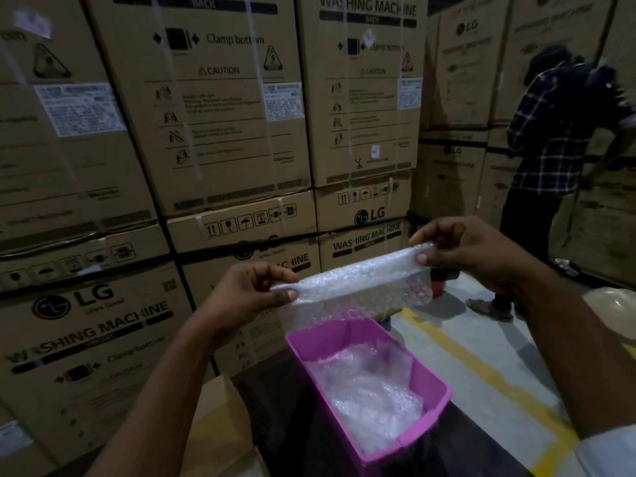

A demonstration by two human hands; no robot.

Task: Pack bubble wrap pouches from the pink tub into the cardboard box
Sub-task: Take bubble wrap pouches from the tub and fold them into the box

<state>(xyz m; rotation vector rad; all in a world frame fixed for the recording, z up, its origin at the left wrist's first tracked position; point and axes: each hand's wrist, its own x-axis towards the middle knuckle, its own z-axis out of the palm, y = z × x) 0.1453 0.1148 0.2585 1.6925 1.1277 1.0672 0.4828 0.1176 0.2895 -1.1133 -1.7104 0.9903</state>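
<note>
Left hand (254,290) and right hand (461,249) fingers pinch bubble wrap pouch (358,284) above pink tub (433,428)

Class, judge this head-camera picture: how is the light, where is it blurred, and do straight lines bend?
Head view: dim warehouse light; the tub and the pouch held by both hands look brightest. Cartons at the edges are soft and bow outward from the wide lens. The print is smeared at far left.
</note>
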